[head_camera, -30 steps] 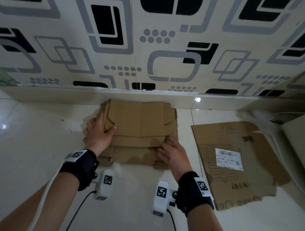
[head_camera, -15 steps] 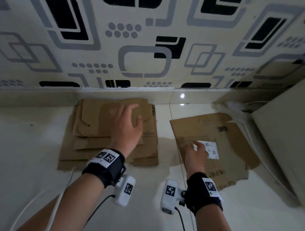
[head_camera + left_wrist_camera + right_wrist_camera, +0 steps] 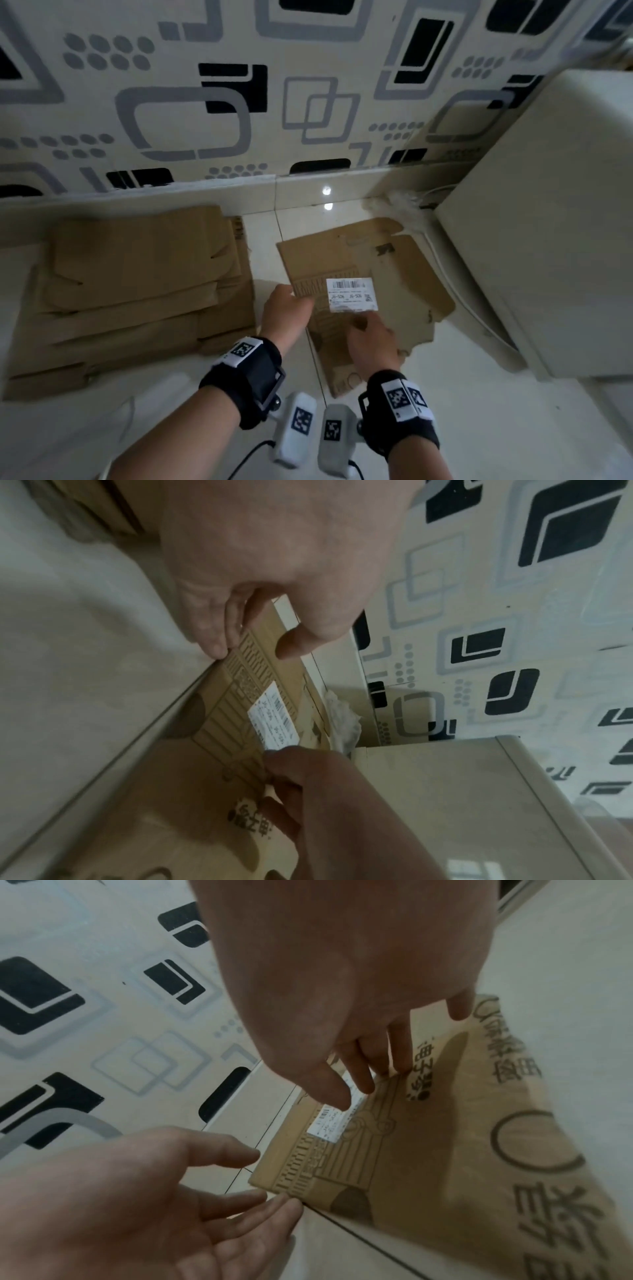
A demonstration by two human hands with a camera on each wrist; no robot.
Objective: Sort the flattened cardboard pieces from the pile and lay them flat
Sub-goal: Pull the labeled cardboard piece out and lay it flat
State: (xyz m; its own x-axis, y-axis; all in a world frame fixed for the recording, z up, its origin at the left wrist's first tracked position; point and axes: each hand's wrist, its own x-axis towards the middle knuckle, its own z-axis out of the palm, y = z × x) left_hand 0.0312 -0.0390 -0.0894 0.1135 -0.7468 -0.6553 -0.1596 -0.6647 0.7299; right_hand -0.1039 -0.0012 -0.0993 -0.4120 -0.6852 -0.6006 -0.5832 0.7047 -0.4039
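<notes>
A stack of flattened cardboard pieces (image 3: 137,284) lies on the floor tiles at the left, against the wall's base. To its right lies a single flattened cardboard piece (image 3: 404,270) bearing a white barcode label (image 3: 351,294). My left hand (image 3: 291,301) is at this piece's left edge. In the wrist views its straight fingers (image 3: 284,1202) touch that edge and the thumb (image 3: 294,645) hovers just over the top. My right hand (image 3: 366,329) rests on the piece just below the label, its fingers (image 3: 359,1080) extended down onto the printed surface.
A pale cabinet (image 3: 548,240) stands close on the right, with a white cable (image 3: 459,294) running along its foot. Something white and fluffy (image 3: 400,205) lies in the corner behind the labelled piece. The patterned wall (image 3: 308,102) closes off the far side.
Both hands have left the stack. The right went to the labelled piece first; the left has now crossed over to its left edge. My view has swung right.
</notes>
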